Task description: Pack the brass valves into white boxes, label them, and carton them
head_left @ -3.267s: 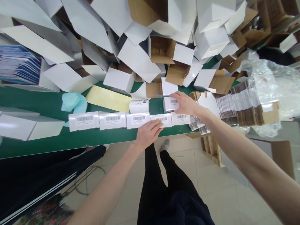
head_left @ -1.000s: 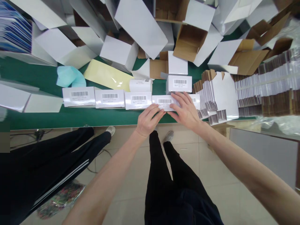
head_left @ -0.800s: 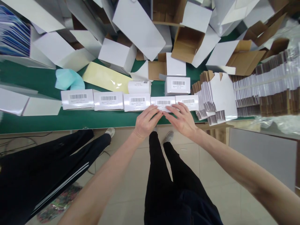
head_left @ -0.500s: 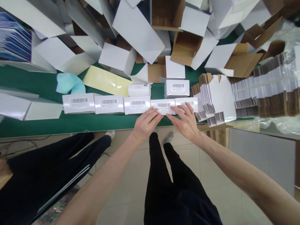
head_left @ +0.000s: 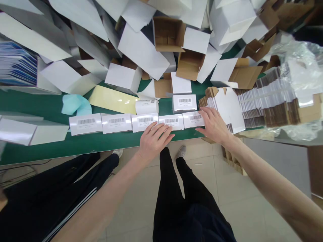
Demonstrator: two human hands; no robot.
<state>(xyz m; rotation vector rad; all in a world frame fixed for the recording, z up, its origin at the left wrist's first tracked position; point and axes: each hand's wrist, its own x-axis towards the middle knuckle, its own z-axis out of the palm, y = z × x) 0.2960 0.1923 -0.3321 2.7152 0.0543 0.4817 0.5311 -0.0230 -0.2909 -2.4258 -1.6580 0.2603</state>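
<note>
Small white boxes with barcode labels stand in a row along the front of the green table. My left hand is open, its fingers stretched over the front edges of the third box and the fourth box. At the right end of the row, my right hand has its thumb and fingers around the end of the last white box. Behind the row lie another labelled box and a roll of labels.
Flattened cartons are stacked at the right. Yellow backing paper and a light-blue piece lie behind the row. Larger white cartons crowd the back. Another person's legs are at the left.
My right hand has moved right, from the fourth box's label to the end of the last box. My left hand has shifted slightly left and its fingers lie flatter. The view has shifted.
</note>
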